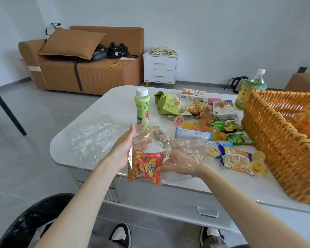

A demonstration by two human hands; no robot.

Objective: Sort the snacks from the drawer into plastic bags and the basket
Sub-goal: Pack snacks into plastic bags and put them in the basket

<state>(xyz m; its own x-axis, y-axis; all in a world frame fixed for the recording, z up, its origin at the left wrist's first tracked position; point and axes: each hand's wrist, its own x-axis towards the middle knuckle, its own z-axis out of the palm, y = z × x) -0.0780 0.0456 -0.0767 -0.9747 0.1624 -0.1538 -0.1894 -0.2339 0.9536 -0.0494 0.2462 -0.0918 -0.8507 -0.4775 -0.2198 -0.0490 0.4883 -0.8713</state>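
Red packet (pixel 145 167) at table (pixel 115 99) edge

A living room in a home, seen from a low white table (pixel 115 104) with rounded corners. Beyond the table's far left corner stands a brown sofa (pixel 89 74) carrying a matching cushion (pixel 72 43) and black bags (pixel 118 50). Behind the table's far edge, against a plain white wall (pixel 204 24), sits a small white two-drawer cabinet (pixel 159 68). Behind the table's far right end, a black electric kettle (pixel 237 84) rests on the floor. Grey floor tiles (pixel 34 122) surround the table, and a dark-legged chair (pixel 0 104) stands off its left side
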